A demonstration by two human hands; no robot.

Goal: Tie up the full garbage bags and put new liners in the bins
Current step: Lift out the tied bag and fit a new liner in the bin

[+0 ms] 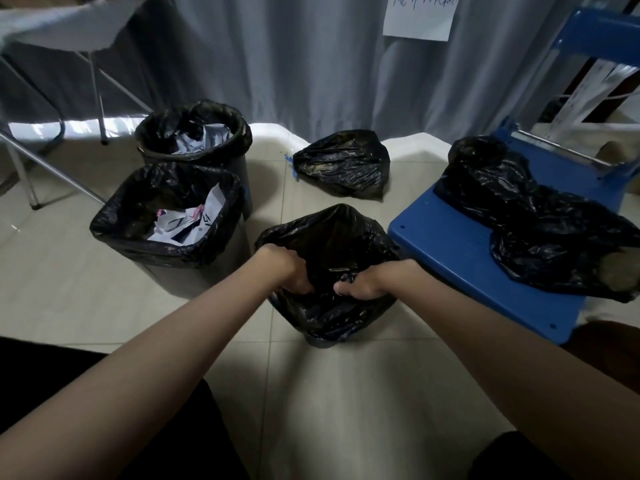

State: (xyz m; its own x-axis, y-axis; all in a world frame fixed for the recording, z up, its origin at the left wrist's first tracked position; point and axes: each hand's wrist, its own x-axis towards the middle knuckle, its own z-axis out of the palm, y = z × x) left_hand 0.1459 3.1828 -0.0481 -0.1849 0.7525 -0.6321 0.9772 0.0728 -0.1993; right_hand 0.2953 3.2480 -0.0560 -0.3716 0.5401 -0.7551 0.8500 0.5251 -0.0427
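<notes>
Hands, left (292, 271) and right (360, 284), grip upright black liner (329, 244), mouth upward.

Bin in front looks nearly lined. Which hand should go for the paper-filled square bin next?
Left, probably. The left hand grips the liner on the side nearest the square bin, which stands just to its left. The right hand would have to cross over.

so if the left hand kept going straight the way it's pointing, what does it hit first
Probably the black liner it grips: the left hand points forward and down into the bin's mouth. Depth inside is unclear.
</notes>
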